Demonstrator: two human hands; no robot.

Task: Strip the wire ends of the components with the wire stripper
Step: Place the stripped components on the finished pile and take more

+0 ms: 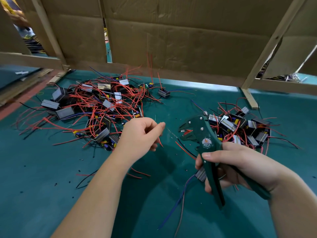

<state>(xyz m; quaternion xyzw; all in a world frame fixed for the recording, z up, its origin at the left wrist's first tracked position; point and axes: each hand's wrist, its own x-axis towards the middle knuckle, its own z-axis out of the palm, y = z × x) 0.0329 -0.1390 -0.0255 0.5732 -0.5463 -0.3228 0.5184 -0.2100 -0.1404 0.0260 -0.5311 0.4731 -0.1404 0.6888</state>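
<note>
My right hand (240, 169) grips the handles of a dark green wire stripper (204, 134), whose jaws point up and left with a bit of red insulation in them. A small grey component (200, 175) is tucked under the same hand's fingers, and its blue and reddish wires hang down. My left hand (140, 134) is just left of the jaws and pinches a thin red wire (160, 143) whose bare strands reach toward the stripper.
A large tangled pile of components (96, 107) with red, black and blue wires lies at the left on the green mat (51, 177). A smaller pile (243, 127) sits at the right. Cardboard walls (171, 35) on wooden slats close off the back. Insulation bits dot the mat.
</note>
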